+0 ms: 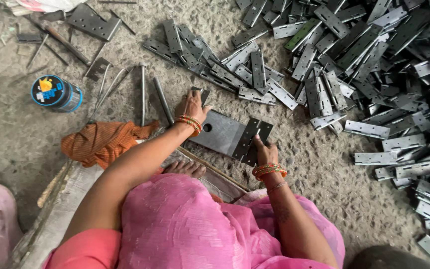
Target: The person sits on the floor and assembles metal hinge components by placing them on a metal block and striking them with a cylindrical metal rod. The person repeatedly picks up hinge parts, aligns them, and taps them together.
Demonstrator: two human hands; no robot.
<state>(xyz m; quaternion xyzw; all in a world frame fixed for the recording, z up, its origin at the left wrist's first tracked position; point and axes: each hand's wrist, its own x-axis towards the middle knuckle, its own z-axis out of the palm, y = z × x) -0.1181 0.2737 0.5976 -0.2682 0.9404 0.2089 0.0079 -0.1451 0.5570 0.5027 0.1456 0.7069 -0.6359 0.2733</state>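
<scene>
1. Floor [6, 124]: rough concrete, serves as work surface. No counter in view.
2. Hinge pile [374, 65]: large heap of grey metal hinge leaves, upper right to right edge, spreading toward centre top. Judged: bulk of stock is loose in this heap, so most of the work looks left to do; no separate stack of finished pcs can be made out.
3. Dark steel plate [220, 133]: flat, w/ one round hole near its left end, lies on the floor at centre, directly ahead of the person. Acts as the base under the work.
4. Folded hinge [252, 139]: dark, rests across the plate's right end, tilted. Judged: this is the pc in hand, one at a time.
5. Orange cloth [100, 142]: crumpled, left of the plate, beside the left forearm.
6. Round tin [55, 92]: blue/black lid, upper left, well apart from both hands.
7. Rods and pins [143, 94]: long thin metal pcs on the floor, just left of the left hand.
8. Left hand [191, 107]: at the plate's upper-left corner, fingers curled over a small dark metal pc [201, 93]; grip clenched on it, though its exact form can't be told.
9. Right hand [265, 153]: at the plate's lower-right, fingers closed on the folded hinge's lower end. Hinge extends up and left from this grip, touching the plate.
</scene>
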